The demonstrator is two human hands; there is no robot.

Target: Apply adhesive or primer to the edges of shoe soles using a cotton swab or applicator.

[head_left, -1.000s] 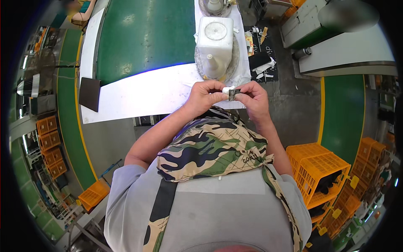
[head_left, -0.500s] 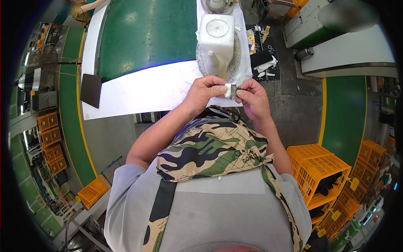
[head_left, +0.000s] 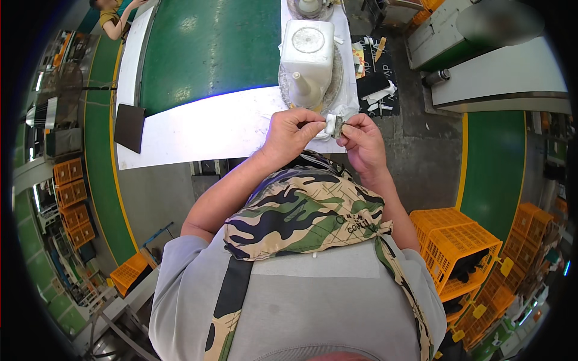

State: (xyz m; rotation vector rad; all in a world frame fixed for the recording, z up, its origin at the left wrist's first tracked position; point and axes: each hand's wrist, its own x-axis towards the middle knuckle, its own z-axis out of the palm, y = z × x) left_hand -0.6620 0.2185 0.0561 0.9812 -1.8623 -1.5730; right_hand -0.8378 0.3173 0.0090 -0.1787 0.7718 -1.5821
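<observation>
In front of my apron both hands meet over the near edge of the table. My left hand (head_left: 294, 133) is closed in a pinch, fingertips on a small white piece (head_left: 330, 125). My right hand (head_left: 365, 142) pinches a small flat grey piece (head_left: 338, 127) between thumb and forefinger. The two pieces lie against each other; whether they are joined I cannot tell. Just beyond my fingers stands a white block-shaped container (head_left: 308, 51) with a cone-shaped spout (head_left: 303, 90), on a round, stained base (head_left: 338, 75).
White sheeting (head_left: 198, 135) covers the table's near end, beside a green belt (head_left: 211, 54). A dark plate (head_left: 129, 128) lies at its left corner. Tools and scraps rest on a black mat (head_left: 385, 90) at right. Orange crates (head_left: 448, 240) stand behind my right arm. Another person's arm (head_left: 117, 24) shows far left.
My left fingertips have drawn slightly back and the white piece shows more. The grey piece has turned a little in my right fingers. The other person at far left has shifted.
</observation>
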